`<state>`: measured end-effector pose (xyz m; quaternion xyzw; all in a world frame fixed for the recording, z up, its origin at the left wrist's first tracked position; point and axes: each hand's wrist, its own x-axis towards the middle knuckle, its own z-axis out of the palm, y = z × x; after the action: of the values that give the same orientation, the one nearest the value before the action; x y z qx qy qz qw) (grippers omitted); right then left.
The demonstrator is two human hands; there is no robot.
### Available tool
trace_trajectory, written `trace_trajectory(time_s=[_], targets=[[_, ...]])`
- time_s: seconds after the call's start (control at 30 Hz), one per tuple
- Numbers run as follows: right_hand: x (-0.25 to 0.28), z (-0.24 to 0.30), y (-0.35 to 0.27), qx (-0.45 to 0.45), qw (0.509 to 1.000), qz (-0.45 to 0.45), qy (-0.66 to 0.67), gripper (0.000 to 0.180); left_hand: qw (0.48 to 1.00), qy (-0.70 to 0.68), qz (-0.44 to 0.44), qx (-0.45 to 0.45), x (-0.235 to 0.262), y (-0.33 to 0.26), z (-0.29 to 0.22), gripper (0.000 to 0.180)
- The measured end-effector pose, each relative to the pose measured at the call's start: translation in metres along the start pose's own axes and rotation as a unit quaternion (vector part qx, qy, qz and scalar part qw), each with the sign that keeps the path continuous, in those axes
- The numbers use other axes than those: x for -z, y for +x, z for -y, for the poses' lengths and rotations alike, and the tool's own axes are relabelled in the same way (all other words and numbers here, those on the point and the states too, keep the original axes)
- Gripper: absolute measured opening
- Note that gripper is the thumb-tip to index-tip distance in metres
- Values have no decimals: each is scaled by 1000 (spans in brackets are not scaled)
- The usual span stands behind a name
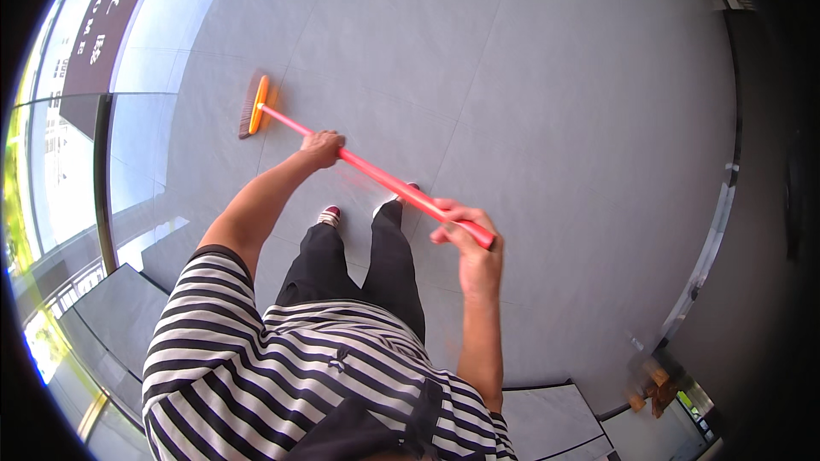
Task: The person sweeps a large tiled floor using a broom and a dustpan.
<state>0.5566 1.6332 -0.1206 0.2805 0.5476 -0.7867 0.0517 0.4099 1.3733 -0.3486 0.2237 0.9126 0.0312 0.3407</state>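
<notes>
The left hand [322, 148] sits just above the frame's centre-left, arm stretched out nearly straight, fingers curled shut in a fist. The right hand [469, 235] is right of centre, forearm rising from the lower edge, fingers wrapped closed, wrist bent.

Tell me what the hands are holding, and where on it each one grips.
Both hold a broom by its red handle: the left hand grips midway along it, the right hand wraps the top end.

Red-handled broom [359, 162], slanted, head on floor
</notes>
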Motion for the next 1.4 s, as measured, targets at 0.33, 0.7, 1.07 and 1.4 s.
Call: trace_trajectory(time_s=[0.33,0.7,1.07,1.4], targets=[[112,247,-155,319,817,-76,-475,10,899,-172,-7,-402,108,35,-442,19],[140,252,-152,446,846,-120,-266,17,923,-49,-32,-380,195,-1,-338,24],[-80,99,183,-29,985,172,-9,12,991,-34,-82,99,133,89,100,14],[5,295,194,80,966,-125,-213,16,987,-93,19,-132,250,225,-132,27]])
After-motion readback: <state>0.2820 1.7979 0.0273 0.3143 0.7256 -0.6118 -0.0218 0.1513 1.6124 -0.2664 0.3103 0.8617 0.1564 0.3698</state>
